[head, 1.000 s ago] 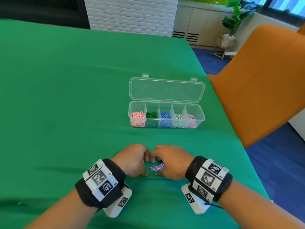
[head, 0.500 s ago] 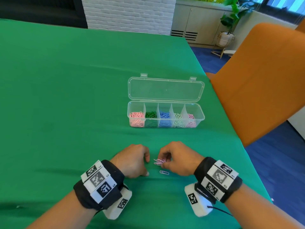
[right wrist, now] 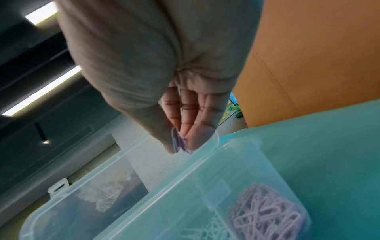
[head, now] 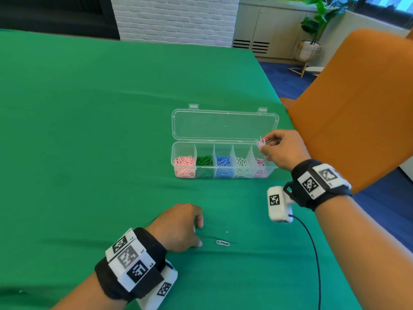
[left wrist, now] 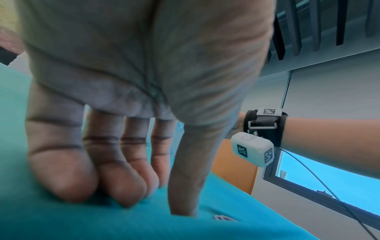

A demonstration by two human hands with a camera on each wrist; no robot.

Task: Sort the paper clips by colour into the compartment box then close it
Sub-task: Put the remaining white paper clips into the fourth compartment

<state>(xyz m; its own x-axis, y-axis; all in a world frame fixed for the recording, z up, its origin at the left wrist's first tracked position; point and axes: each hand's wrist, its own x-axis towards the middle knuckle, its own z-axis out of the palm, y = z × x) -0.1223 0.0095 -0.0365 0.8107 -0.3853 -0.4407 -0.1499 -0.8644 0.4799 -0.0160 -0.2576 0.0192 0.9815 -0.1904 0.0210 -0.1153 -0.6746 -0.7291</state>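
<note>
Right hand (head: 282,150) up over the box (head: 223,173), pinching lilac clips (head: 261,143); left hand (head: 176,229) down on the table (head: 89,130), fingers loosely curled, holding nothing.

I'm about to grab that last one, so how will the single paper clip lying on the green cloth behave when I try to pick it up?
The paper clip is thin bent wire, so probably very light and stiff. It lies flat on the green cloth, so fingertips may slide it before getting under an edge. The left hand rests beside it, well placed to pinch it.
</note>
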